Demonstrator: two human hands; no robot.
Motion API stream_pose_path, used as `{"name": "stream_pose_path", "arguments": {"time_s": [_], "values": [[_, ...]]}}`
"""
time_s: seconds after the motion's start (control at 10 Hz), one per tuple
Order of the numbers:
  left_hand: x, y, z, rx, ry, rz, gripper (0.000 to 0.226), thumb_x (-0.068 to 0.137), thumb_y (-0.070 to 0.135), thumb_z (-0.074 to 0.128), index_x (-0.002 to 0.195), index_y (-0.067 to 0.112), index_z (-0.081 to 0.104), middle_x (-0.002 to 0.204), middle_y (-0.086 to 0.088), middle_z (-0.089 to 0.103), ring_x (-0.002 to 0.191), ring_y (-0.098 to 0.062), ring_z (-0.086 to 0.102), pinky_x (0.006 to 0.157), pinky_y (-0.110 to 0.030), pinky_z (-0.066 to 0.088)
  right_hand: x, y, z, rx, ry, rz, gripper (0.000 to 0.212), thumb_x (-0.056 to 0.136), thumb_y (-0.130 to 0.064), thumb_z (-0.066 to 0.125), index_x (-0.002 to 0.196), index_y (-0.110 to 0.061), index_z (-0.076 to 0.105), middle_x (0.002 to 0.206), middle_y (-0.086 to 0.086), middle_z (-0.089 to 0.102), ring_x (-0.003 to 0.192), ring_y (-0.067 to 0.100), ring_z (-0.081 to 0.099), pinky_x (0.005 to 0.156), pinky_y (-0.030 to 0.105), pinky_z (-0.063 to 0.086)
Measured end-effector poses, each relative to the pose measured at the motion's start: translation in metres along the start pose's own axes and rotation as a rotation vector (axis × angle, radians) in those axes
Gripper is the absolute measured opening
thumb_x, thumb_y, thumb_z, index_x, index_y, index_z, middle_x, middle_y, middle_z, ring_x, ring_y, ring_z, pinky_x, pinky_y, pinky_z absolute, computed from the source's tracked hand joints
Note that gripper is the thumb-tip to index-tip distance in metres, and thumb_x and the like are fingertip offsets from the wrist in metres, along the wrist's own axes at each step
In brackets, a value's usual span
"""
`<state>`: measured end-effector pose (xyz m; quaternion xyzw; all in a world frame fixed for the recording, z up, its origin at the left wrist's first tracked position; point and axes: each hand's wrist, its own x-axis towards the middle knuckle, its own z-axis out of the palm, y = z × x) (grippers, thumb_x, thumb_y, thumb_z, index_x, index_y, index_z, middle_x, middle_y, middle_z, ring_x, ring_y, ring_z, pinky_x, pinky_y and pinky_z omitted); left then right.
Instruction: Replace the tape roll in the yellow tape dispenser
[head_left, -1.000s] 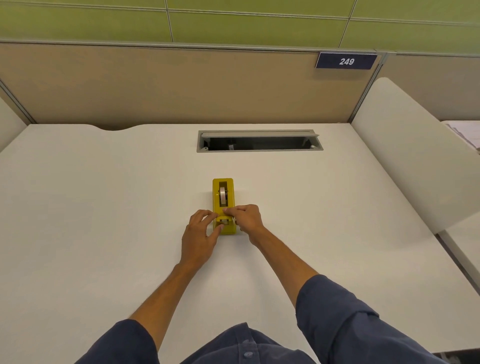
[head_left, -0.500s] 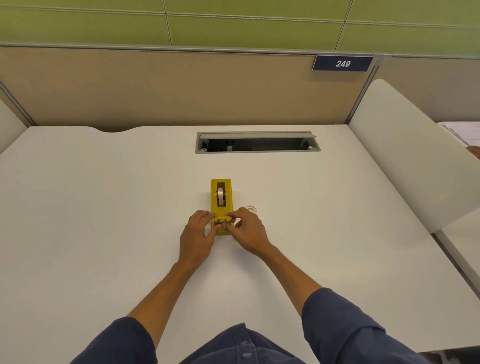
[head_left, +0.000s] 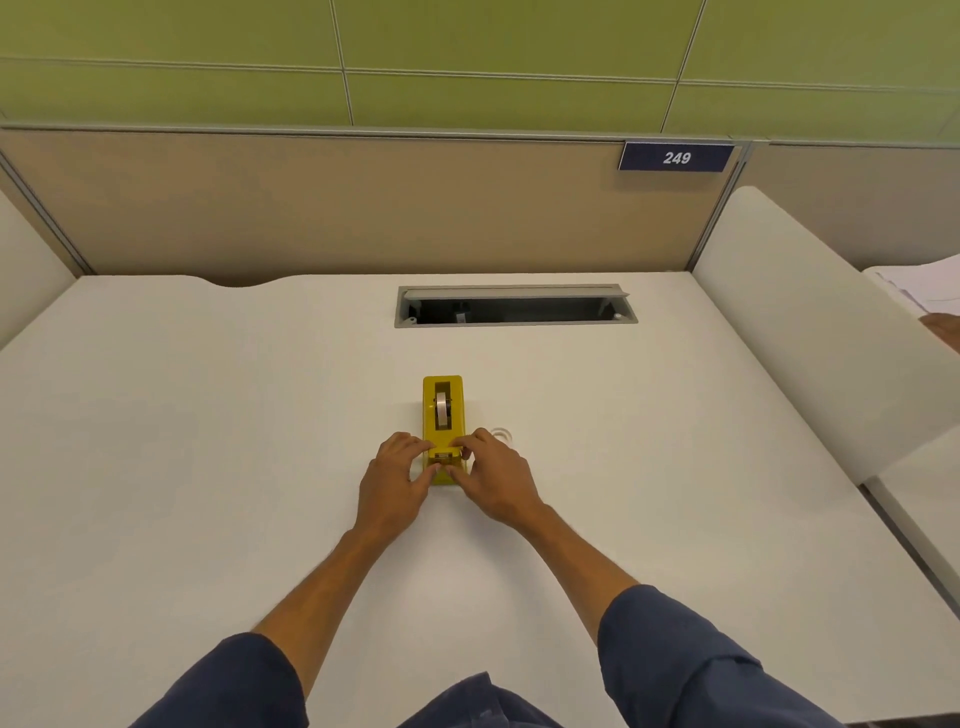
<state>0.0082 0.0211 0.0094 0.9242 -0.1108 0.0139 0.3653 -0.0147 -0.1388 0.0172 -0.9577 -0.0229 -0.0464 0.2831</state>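
Observation:
The yellow tape dispenser (head_left: 442, 410) stands lengthwise in the middle of the white desk (head_left: 208, 441), with a tape roll (head_left: 441, 409) sitting in its slot. My left hand (head_left: 392, 483) presses against the dispenser's near left side. My right hand (head_left: 493, 480) holds the near right side, its fingertips at the cutter end. A clear, nearly empty tape roll (head_left: 503, 435) lies on the desk just right of the dispenser, partly hidden behind my right hand.
An open grey cable tray (head_left: 514, 306) is sunk into the desk behind the dispenser. A tan partition (head_left: 363, 208) closes the back, and white side panels (head_left: 810, 332) bound the desk on the right and left.
My right hand has slid nearer along the dispenser's right side, uncovering the clear roll behind it. Both hands stay at the cutter end.

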Motion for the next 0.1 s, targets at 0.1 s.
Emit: {"name": "stream_pose_path", "arguments": {"time_s": [0.1], "values": [[-0.0017,-0.0018,-0.0028,0.001,-0.041,-0.014,0.041,0.087,0.029,0.063,0.126,0.019,0.056,0.139,-0.009,0.053,0.134,-0.025,0.041,0.104,-0.041,0.040,-0.0033,0.0031,-0.0036,0.016,0.001,0.018,0.044,0.088,-0.050,0.058,0.126,-0.027,0.054,0.110,-0.006,0.061,0.087,0.016,0.063,0.071,0.031,0.051]]}}
